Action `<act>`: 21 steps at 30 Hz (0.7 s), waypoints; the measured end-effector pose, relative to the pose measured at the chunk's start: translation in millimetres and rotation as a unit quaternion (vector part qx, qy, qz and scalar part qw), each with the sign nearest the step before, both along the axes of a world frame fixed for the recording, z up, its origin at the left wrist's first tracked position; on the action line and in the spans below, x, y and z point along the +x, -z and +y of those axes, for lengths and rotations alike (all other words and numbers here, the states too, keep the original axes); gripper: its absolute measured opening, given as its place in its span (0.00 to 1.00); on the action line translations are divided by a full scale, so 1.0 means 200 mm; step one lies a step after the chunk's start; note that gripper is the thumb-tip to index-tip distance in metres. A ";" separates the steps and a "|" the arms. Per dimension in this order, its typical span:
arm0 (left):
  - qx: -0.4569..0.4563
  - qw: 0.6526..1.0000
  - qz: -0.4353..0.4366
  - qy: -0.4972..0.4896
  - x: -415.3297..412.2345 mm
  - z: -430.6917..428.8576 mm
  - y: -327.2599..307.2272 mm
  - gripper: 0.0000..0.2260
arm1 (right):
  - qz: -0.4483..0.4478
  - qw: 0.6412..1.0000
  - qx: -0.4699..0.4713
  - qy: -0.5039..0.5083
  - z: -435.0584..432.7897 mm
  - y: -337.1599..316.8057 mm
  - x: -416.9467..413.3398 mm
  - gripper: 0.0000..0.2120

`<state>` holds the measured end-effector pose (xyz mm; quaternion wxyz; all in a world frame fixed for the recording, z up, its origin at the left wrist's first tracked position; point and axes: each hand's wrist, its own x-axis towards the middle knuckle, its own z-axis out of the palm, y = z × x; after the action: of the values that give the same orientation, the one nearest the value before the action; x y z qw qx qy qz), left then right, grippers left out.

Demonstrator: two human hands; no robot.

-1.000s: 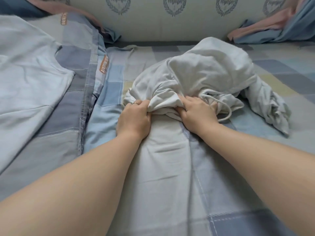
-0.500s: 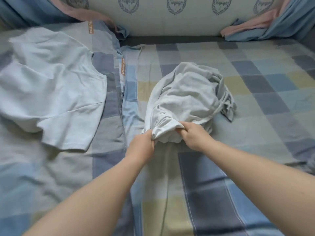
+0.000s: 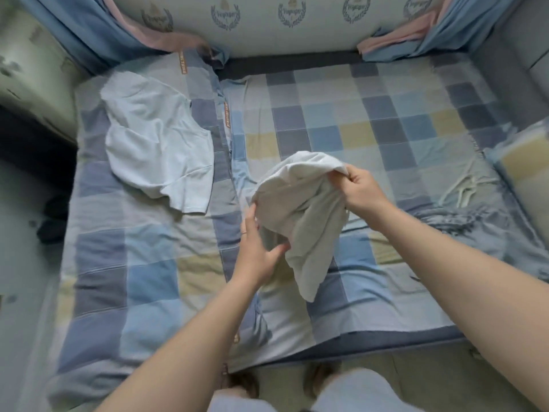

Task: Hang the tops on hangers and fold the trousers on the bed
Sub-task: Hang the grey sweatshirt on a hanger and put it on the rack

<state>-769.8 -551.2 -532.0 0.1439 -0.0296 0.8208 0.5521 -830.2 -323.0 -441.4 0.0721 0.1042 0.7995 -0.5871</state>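
Observation:
A crumpled white garment [image 3: 300, 203] with a drawstring hangs in the air above the bed [image 3: 341, 126]. My right hand [image 3: 361, 191] pinches its upper right edge. My left hand [image 3: 258, 248] holds its lower left part, with fingers curled into the cloth. One end of the garment droops down toward the checked sheet. A pale blue T-shirt [image 3: 157, 141] lies spread flat on the left side of the bed, well apart from both hands. No hanger is in view.
A padded headboard [image 3: 291, 28] with crests runs along the far side, with blue and pink curtains [image 3: 89, 31] at both corners. A bunched blanket [image 3: 481, 215] lies on the right. The bed's near edge and my feet on the floor are at the bottom.
Both hands have lifted the white garment off the bed and pulled it toward me. I have stood back, so the whole bed and its near edge now show.

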 end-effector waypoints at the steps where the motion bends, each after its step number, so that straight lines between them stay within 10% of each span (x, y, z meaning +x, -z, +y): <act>1: -0.017 1.000 0.001 0.013 0.05 0.01 -0.10 0.52 | 0.004 1.000 -0.015 0.000 0.02 -0.13 0.04 0.08; 6: -0.069 0.997 -0.002 0.037 0.14 0.06 -0.41 0.50 | 0.016 0.994 -0.105 -0.010 0.15 -0.58 0.19 0.12; 14: -0.006 0.998 0.060 0.021 0.09 0.34 -0.72 0.09 | 0.020 0.987 -0.151 0.054 0.33 -0.83 0.20 0.15; 21: 0.184 0.980 -0.049 -0.059 0.01 0.41 -1.07 0.11 | -0.038 0.989 -0.059 0.131 0.46 -0.70 0.22 0.18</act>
<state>-767.6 -468.8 -318.8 0.1539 -0.0781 0.6937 0.6993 -786.3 -231.8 -301.2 0.0314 0.2257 0.7394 -0.6335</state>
